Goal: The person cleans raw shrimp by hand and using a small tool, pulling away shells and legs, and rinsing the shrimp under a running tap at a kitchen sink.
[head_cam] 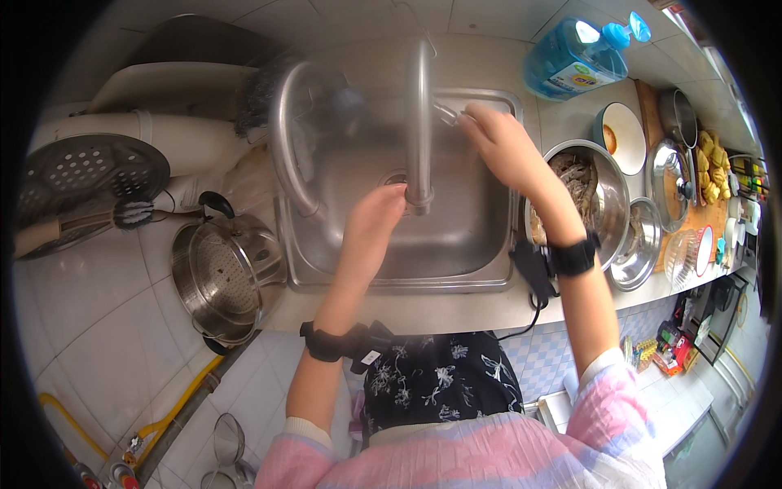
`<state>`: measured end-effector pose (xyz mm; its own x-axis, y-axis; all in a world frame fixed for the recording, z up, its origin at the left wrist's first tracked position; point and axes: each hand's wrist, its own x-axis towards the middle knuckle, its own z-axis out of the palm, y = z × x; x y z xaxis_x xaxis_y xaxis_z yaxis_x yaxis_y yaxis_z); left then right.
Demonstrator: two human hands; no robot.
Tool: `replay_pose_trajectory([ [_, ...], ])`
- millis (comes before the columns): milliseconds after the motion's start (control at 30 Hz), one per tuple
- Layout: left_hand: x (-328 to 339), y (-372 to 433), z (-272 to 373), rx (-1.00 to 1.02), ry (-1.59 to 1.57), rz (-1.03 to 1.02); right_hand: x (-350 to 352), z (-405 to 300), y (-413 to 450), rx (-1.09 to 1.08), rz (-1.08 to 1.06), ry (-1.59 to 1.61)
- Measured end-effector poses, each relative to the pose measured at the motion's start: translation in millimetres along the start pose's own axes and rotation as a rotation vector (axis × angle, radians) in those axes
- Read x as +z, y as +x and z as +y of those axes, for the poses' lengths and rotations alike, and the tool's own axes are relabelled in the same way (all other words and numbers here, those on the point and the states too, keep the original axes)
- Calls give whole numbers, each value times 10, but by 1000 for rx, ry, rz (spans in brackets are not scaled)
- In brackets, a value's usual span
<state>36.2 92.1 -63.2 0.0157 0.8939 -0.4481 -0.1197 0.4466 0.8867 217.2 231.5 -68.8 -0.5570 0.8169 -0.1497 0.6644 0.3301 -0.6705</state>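
Note:
A stainless steel sink (464, 244) lies before me, with a curved metal faucet (418, 122) arching over it. My left hand (377, 211) is over the basin beside the faucet's spout end; its fingers are partly hidden, and I cannot tell whether they hold anything. At the upper right of the basin, my right hand (498, 137) has its fingertips at the faucet's metal lever handle (446, 113), seemingly on it. Right of the sink, partly behind my right forearm, a steel bowl (614, 183) contains greyish shrimp-like food (574, 177).
A blue soap pump bottle (571, 67) stands behind the bowls. At right are a white bowl (629, 143), a smaller steel bowl (647, 244), a glass-lidded pan (669, 177) and ginger (712, 165) on a wooden board. Steel strainer pots (214, 275) and a scrub brush (131, 214) are at left.

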Motion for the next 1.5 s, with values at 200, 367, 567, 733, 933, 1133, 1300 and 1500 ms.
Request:
replay_pose_trajectory([
  [200,102,1,-90,258,365,72,441,-331,-534,95,136,791],
  [367,38,6,-99,46,300,-66,820,-363,-559,301,236,1119],
  [567,-79,7,-135,116,306,-51,872,-363,-580,250,68,1098],
  [733,-184,31,-78,52,348,-57,737,-483,-639,302,-34,1095],
  [933,-145,59,-102,103,350,-44,736,-557,-657,302,47,1101],
  [1133,-155,120,-179,159,255,-119,795,-517,-677,471,52,1288],
  [1300,-151,138,-210,190,160,-139,790,-528,-683,528,32,1505],
  [1500,-108,221,-239,157,186,-135,763,-530,-691,454,123,1404],
])
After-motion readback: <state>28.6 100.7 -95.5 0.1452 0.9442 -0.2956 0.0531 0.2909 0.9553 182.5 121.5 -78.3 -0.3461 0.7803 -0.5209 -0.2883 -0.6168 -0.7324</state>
